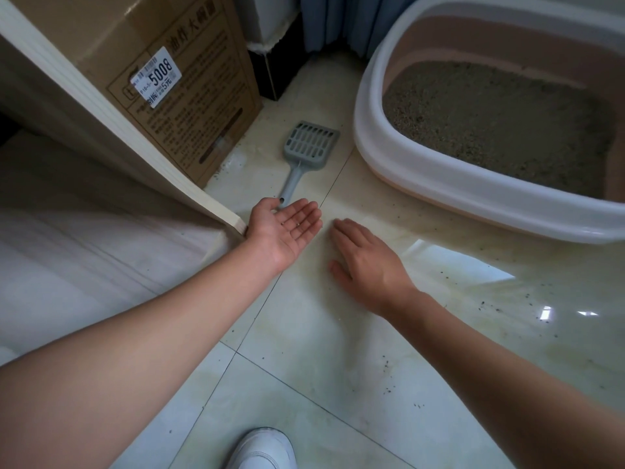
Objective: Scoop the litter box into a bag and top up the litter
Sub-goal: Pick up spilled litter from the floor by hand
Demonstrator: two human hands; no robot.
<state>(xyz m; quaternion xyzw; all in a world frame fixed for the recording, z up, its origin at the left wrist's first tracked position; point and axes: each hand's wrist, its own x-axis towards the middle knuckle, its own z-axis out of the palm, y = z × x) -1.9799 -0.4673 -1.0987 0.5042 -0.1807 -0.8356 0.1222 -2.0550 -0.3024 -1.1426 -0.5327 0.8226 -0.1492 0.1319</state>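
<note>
Reaching for the scoop, head view: the left hand point(287, 228) lies palm up, fingers straight and close together, holding nothing; its far edge meets the handle end of the scoop point(306, 154).
Right hand point(365, 262): palm down, fingers loosely spread and holding nothing, low over the floor point(338, 367) just right of the left hand; whether it touches the tile cannot be told.
Step in hand: judged to be picking up the scoop. It would go best with the palm turned over, the fingers closed round the slim handle near its end, and the slotted head kept level so that it clears the rim of the litter box point(372, 137).
Scoop: grey moulded plastic, flat on the floor between the cardboard box point(162, 79) and the litter box; narrow handle with a hole at its end, broad shallow head cut with rows of slots.
Litter box: right of the scoop, apart from both hands; oval tub, smooth white rim over a pinkish-tan wall.
Litter point(490, 123): coarse grey-brown grains in a fairly even bed; clumps cannot be made out.
Floor: glossy pale tiles with dark joints; stray grains point(487, 367) scattered, mostly to the right.
Cardboard box: matt brown, printed, with a white label.
Bag: none in view.
</note>
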